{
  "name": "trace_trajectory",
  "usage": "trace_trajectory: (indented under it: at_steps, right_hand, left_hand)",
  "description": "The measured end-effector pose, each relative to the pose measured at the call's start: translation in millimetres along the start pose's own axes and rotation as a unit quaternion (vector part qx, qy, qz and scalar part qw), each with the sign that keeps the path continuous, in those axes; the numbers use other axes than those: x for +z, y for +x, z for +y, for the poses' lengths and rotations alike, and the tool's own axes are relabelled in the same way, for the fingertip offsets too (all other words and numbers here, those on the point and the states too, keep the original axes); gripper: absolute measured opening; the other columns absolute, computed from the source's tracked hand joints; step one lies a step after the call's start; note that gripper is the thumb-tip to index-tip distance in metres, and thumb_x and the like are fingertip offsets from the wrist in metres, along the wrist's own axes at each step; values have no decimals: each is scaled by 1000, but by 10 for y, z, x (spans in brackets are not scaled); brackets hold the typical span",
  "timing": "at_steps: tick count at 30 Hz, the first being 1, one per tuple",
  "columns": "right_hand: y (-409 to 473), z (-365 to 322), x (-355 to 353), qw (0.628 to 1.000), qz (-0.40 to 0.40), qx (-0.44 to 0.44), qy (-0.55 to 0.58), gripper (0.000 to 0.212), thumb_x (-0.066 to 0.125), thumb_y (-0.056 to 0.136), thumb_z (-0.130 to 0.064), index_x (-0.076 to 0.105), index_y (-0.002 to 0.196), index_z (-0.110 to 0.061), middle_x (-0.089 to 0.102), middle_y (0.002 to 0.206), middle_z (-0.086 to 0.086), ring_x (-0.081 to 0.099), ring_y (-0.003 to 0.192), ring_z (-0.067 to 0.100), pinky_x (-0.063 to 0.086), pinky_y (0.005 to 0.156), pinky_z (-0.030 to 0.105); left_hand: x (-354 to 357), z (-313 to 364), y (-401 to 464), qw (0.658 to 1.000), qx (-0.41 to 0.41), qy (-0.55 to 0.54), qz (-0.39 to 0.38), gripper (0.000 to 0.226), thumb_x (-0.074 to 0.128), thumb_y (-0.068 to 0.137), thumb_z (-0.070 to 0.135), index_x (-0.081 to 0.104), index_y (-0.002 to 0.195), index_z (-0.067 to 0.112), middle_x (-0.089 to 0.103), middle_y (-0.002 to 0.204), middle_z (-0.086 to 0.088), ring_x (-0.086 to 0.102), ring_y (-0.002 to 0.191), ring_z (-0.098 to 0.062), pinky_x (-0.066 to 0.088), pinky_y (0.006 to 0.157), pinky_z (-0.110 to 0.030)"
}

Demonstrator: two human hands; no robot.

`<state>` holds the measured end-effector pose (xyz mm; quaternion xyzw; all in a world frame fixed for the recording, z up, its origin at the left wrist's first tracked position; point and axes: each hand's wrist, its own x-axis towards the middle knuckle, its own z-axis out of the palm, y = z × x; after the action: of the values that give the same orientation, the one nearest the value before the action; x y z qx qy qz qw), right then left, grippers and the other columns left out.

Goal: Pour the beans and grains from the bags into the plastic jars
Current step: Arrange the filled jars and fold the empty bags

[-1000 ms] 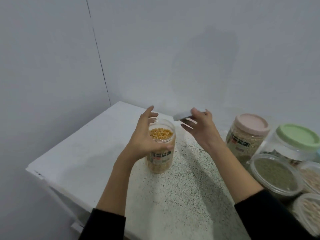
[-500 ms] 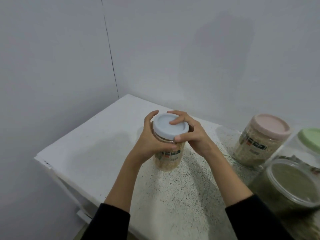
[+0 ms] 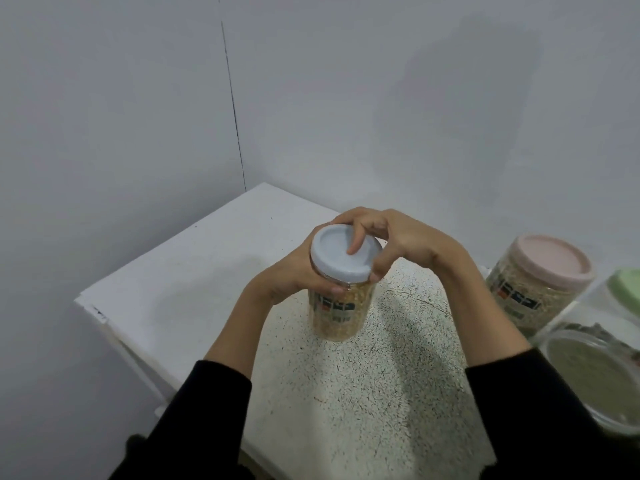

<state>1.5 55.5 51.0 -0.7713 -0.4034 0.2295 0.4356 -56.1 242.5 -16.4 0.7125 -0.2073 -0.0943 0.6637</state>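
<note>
A clear plastic jar (image 3: 341,315) filled with yellow grains stands on the speckled white table (image 3: 374,393), near its middle. A pale blue lid (image 3: 332,258) sits on the jar's mouth. My left hand (image 3: 294,275) grips the jar just under the lid, thumb across the front. My right hand (image 3: 391,237) holds the lid from above and behind, fingers curled over its rim and one fingertip resting on its top. No bag is in view.
To the right stand a pink-lidded jar (image 3: 533,282) of pale grains, a green-lidded jar (image 3: 627,289) at the frame edge, and an open jar (image 3: 595,372) of greenish grains. Grey walls meet in a corner behind the table. The table's left edge (image 3: 104,317) drops off.
One second ago the jar was open and my right hand held the lid beside it. The lid now sits on the jar, and my right hand's fingers have shifted round its rim.
</note>
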Motion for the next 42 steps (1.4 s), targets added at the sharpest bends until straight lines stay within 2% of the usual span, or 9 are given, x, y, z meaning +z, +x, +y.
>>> trace_trajectory:
  at_steps: [4, 9, 12, 17, 22, 26, 31, 37, 42]
  right_hand:
    - [59, -86, -26, 995, -72, 17, -60, 35, 63, 36, -1, 57, 68, -13, 49, 125, -22, 49, 117, 16, 44, 74, 25]
    - [69, -144, -50, 992, -82, 44, -91, 50, 73, 39, -5, 63, 86, -20, 51, 130, -17, 48, 123, 16, 46, 94, 40]
    - [34, -125, -40, 989, -31, 70, -125, 68, 87, 41, -21, 62, 104, -29, 52, 125, -12, 49, 118, 14, 47, 96, 34]
    - [-62, -32, 366, 980, 147, 75, -114, 100, 76, 36, -56, 30, 122, -33, 33, 118, -7, 36, 116, 10, 37, 85, 18]
    - [-134, 20, 643, 958, 274, 56, -61, 109, 80, 50, -40, 30, 145, -22, 41, 139, -10, 40, 120, 4, 34, 97, 23]
    - [-121, -2, 724, 947, 309, 69, -50, 102, 87, 60, -24, 29, 145, -22, 47, 132, -8, 44, 115, 8, 34, 89, 19]
    - [-83, -46, 801, 932, 341, 86, -86, 104, 86, 60, -30, 28, 144, -17, 39, 138, -2, 39, 125, 12, 31, 94, 18]
    - [-288, -163, 446, 965, 185, 126, -137, 116, 83, 67, -39, 6, 150, -18, 18, 152, 4, 20, 140, 21, 26, 112, 35]
    - [-723, -23, -349, 816, 159, 319, -454, 118, 77, 66, -54, 4, 151, -18, -14, 158, 13, -11, 144, 40, 1, 114, 59]
  left_hand:
    - [-66, -56, 19, 1000, -11, -8, 2, 107, 81, 49, 11, 33, 142, 28, 46, 140, -6, 47, 128, -23, 47, 93, -31]
    - [-76, -85, 17, 1000, -24, -9, 3, 113, 90, 43, 23, 33, 141, 28, 42, 142, -10, 44, 130, -27, 47, 95, -31]
    - [-16, -154, -29, 999, -31, -38, 15, 118, 93, 42, 39, 33, 141, 22, 45, 140, -9, 47, 129, -22, 47, 95, -31]
    - [26, -139, -43, 998, -15, -18, 52, 105, 85, 43, 22, 36, 136, 24, 49, 137, -8, 50, 125, -16, 47, 95, -27]
    - [113, -118, -61, 995, -2, -21, 99, 98, 82, 41, 23, 39, 128, 32, 48, 132, 2, 53, 118, -6, 49, 86, -21]
    - [144, -155, -98, 990, -15, -38, 135, 106, 82, 37, 21, 33, 130, 37, 45, 130, 4, 53, 113, -7, 52, 81, -22]
    - [114, -139, -112, 992, -36, -6, 119, 116, 86, 39, 7, 26, 135, 33, 44, 128, 6, 52, 113, -4, 53, 79, -21]
    - [117, -146, 59, 993, -47, 53, 96, 108, 90, 45, 10, 33, 135, 27, 51, 128, 2, 55, 114, -7, 53, 85, -25]
    - [355, -187, 582, 994, -58, 63, 63, 110, 90, 46, 28, 26, 136, 28, 48, 127, 8, 50, 117, -4, 50, 94, -30]
